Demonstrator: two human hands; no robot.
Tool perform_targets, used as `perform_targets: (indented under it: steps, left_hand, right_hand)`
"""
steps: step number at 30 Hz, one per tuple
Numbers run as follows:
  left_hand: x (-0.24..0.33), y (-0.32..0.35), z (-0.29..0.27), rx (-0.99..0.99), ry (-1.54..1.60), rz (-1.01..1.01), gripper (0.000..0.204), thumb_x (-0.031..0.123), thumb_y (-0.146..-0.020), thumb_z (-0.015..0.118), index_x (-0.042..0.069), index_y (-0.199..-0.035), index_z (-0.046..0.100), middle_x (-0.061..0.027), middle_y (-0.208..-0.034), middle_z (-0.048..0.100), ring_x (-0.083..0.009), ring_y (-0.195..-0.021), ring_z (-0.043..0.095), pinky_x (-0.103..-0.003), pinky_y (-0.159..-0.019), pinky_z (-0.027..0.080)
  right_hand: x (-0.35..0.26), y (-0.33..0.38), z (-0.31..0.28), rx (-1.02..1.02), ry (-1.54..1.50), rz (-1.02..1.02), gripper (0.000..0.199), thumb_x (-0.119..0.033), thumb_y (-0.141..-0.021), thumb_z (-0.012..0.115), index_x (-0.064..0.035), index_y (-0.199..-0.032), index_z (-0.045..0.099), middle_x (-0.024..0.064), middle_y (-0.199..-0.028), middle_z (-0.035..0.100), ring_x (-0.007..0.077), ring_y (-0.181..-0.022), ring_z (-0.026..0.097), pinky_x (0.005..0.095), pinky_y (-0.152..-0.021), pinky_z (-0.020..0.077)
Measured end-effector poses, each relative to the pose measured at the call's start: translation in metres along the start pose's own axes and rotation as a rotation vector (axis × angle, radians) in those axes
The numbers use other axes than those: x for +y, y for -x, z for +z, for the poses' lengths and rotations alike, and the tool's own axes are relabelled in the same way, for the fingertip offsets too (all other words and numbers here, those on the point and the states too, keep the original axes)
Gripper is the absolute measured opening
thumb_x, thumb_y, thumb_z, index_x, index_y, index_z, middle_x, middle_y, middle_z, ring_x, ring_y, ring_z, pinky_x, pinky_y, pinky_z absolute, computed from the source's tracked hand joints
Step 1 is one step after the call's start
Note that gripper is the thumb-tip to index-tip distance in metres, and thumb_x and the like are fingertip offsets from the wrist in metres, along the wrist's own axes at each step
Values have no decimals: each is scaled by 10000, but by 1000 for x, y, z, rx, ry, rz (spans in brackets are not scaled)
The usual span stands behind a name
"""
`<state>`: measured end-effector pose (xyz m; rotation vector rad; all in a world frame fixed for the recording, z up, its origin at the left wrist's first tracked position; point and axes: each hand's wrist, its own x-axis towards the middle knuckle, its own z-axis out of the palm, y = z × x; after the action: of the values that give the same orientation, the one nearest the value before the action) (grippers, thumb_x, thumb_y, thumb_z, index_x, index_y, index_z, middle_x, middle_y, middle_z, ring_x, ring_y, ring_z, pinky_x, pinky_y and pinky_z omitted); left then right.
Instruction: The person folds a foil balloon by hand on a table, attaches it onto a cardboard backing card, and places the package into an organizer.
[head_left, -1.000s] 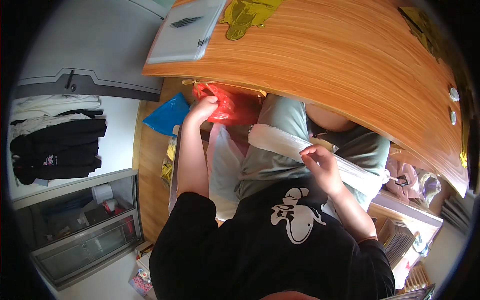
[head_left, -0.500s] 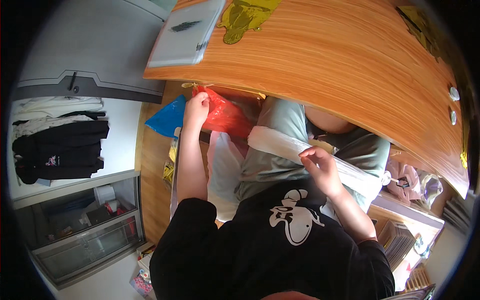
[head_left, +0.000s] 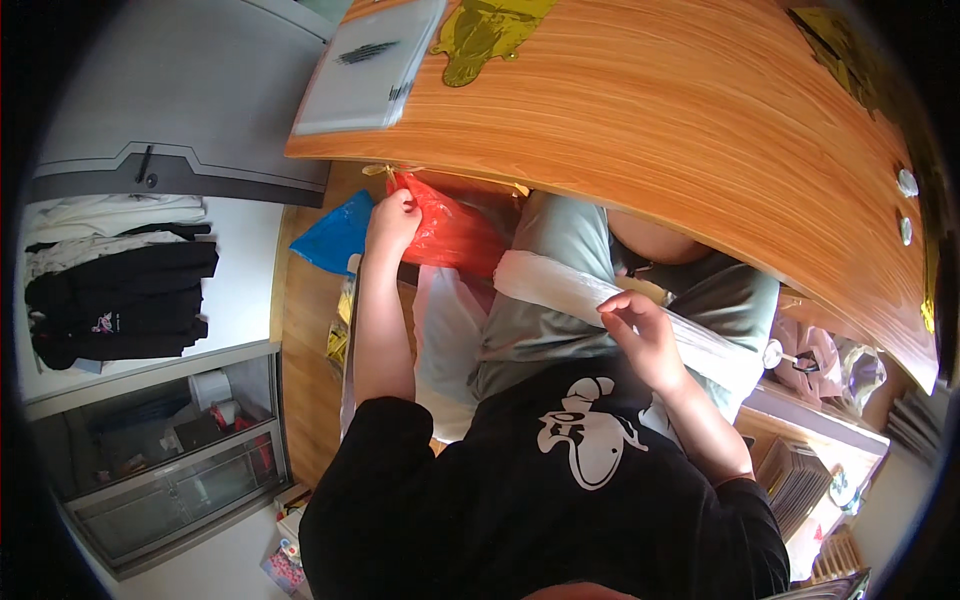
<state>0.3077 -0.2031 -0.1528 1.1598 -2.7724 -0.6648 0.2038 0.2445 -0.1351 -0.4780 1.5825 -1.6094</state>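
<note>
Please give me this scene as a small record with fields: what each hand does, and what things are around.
left hand: grips the red bag at the desk edge
right hand: holds the white bag over the lap
desk: wooden, above the knees
on desk: white pad, yellow-green flat thing
beside red bag: blue bag on the floor
left side: dark clothes on a white surface

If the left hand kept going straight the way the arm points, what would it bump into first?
The left hand already grips the red plastic bag. Pushing on, it would probably meet the underside or edge of the wooden table, though depth is hard to judge.
</note>
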Motion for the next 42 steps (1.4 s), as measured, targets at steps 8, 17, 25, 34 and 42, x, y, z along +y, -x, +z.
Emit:
perform_targets:
  steps: [8, 17, 25, 34, 42]
  left_hand:
    - [10, 14, -17, -68, -210, 50, 235, 131, -863, 632, 12, -1048, 716, -241, -1011, 720, -419, -973, 687, -464, -838, 552]
    - [8, -2, 16, -55, -247, 67, 189, 111, -827, 606, -8, -940, 698, -265, -1022, 696, -438, -1009, 665, -512, -870, 526]
    - [7, -5, 12, 143, -226, 211, 133, 169, -859, 636, 73, -900, 719, -190, -927, 709, -411, -905, 684, -492, -768, 551]
    - [69, 53, -44, 74, -339, 135, 241, 305, -892, 740, 65, -912, 742, -174, -897, 719, -377, -820, 680, -449, -720, 543]
    - [240, 90, -157, 563, 660, 1315, 197, 107, -989, 574, 36, -1135, 685, -92, -1013, 671, -247, -894, 643, -322, -826, 516]
  right_hand:
    - [-121, 27, -23, 146, 586, -924, 245, -31, -807, 767, -51, -1046, 720, 67, -945, 660, 221, -846, 612, 351, -701, 472]
    - [-193, 107, -58, 307, 979, -1420, 334, -405, -1037, 537, -347, -1359, 609, -24, -1496, 480, 319, -1378, 468, 587, -1107, 362]
    - [-217, 109, -50, 578, 736, -1516, 389, -221, -884, 707, -339, -1255, 690, 66, -1543, 475, 260, -1310, 511, 461, -991, 403]
    - [-237, 87, -140, 698, 1355, -1231, 110, -118, -857, 693, -138, -959, 727, 123, -1135, 680, 342, -1032, 628, 459, -783, 533]
    - [-260, -38, -308, 822, 1518, -249, 308, -213, -947, 653, -82, -1224, 683, 153, -1259, 661, 360, -1200, 605, 446, -1029, 495]
